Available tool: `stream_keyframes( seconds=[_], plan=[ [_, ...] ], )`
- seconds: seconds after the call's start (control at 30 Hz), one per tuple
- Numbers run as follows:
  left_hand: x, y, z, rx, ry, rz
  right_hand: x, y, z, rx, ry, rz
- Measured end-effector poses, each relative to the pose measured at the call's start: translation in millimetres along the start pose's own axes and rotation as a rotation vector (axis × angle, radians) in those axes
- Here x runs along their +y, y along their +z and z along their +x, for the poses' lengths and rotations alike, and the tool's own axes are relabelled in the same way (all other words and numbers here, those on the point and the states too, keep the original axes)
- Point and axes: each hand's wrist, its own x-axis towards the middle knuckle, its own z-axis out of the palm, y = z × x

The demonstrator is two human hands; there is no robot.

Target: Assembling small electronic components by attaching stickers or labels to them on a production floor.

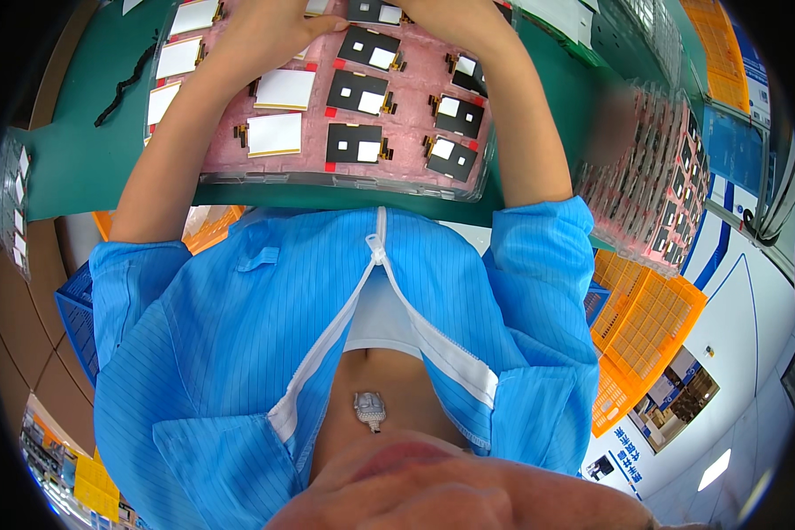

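Observation:
A clear plastic tray with a pink liner (327,183) lies on the green tabletop before me. In it are rows of small flat display-like panels; some show a white face (275,135), others a black back with white patches (354,144), with short gold-brown ribbon connectors and red tabs. My left hand (278,34) is over the upper middle of the tray, its thumb stretched out beside a black panel (368,48). Its other fingers are hidden. My right hand (455,19) reaches over the tray's upper right; its fingers are mostly cut off by the upper edge.
A tall stack of similar loaded trays (649,177) stands at the right. Orange plastic crates (649,327) are beyond and below it. On the green tabletop (84,168) at left lies a black cord-like strip (125,88). Another tray (13,208) shows at the far left edge.

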Motion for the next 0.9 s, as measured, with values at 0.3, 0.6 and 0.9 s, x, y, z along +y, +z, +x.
stream_keyframes(
  seconds=[0.3,0.6,0.9],
  plan=[
    [1,0,1,0.006,0.011,-0.001,-1,12,-6,0.167,-0.125,-0.200],
    [0,-1,-1,0.021,0.040,-0.007,-15,22,-15,0.260,-0.090,-0.398],
    [-1,-1,1,0.016,0.085,-0.002,-14,21,-22,0.312,-0.007,-0.440]
  ],
)
